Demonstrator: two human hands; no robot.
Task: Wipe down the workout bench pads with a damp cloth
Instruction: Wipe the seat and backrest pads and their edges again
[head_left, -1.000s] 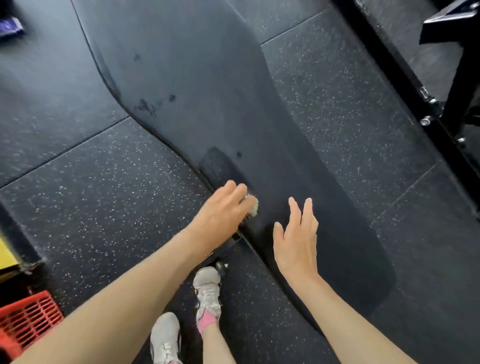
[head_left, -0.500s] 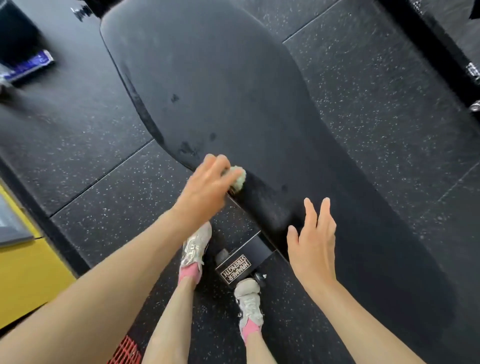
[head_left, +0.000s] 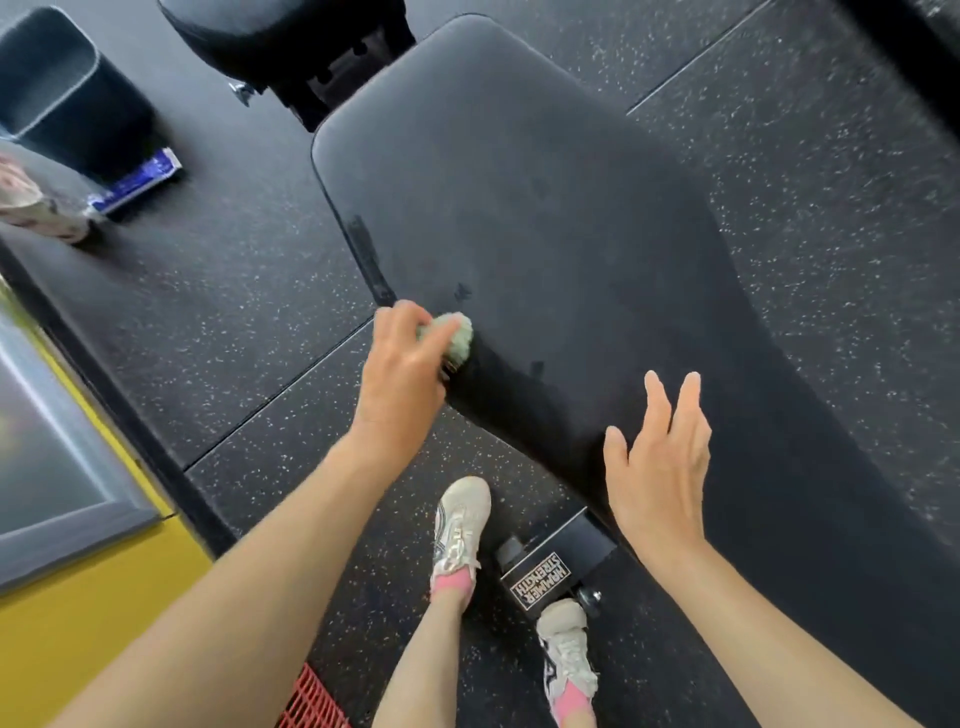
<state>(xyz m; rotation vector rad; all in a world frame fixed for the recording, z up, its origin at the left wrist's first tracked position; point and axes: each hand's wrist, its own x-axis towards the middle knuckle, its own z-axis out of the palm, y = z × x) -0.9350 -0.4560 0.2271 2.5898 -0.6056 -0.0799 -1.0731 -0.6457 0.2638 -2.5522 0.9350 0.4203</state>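
as left fingers grip the cloth, right fingers splay over pad, shoes below.

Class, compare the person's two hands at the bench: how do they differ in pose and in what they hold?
The left hand is curled round a pale green cloth; the right hand holds nothing. The left hand's fingers are bent, the right hand's straight and spread. The left hand sits farther along the bench pad than the right hand. Both are bare.
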